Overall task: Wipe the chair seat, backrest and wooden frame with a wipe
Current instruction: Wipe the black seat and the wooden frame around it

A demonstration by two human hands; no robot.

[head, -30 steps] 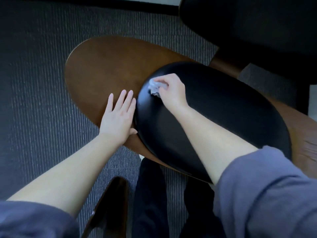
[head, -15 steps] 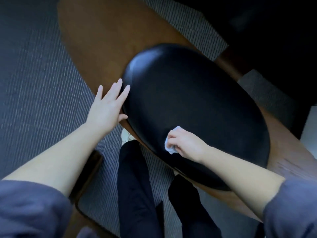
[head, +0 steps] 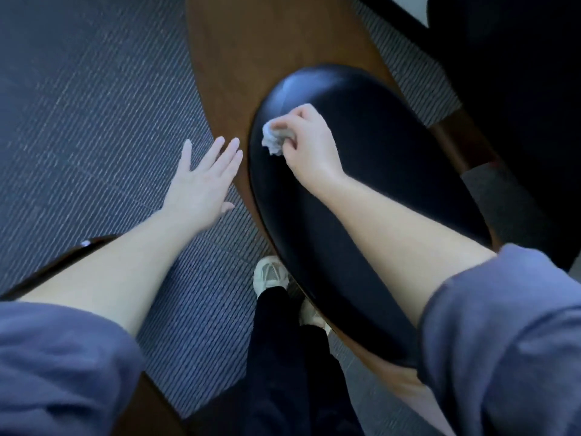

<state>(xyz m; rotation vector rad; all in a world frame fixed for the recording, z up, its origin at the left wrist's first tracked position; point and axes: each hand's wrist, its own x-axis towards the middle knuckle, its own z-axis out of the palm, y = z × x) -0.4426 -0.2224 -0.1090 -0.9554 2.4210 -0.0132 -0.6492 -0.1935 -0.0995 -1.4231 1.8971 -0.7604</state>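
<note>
Right hand [head: 309, 146] has its fingers curled round a crumpled white wipe [head: 271, 140], holding it against the black glossy padded oval cushion [head: 377, 190] of the chair, close to the cushion's far left edge. A pale streak of sheen lies on the black surface just beyond the wipe. Whether this pad is the seat or the backrest cannot be told. The left hand [head: 201, 184] is spread flat, palm down, with straight fingers [head: 234, 149]. Its fingertips lie over the edge of the curved brown wooden frame [head: 251, 58] just beside the cushion, and its palm is over the blue-grey ribbed carpet [head: 78, 105]. Whether it presses on the wood cannot be told. Both forearms are bare, with blue-grey sleeves [head: 503, 341] ending near the elbows. By the cushion's near edge stand the person's pale trainers [head: 270, 275] and black trousers [head: 283, 357]. A second dark chair [head: 518, 89] fills the far right corner, well apart from both hands.
</note>
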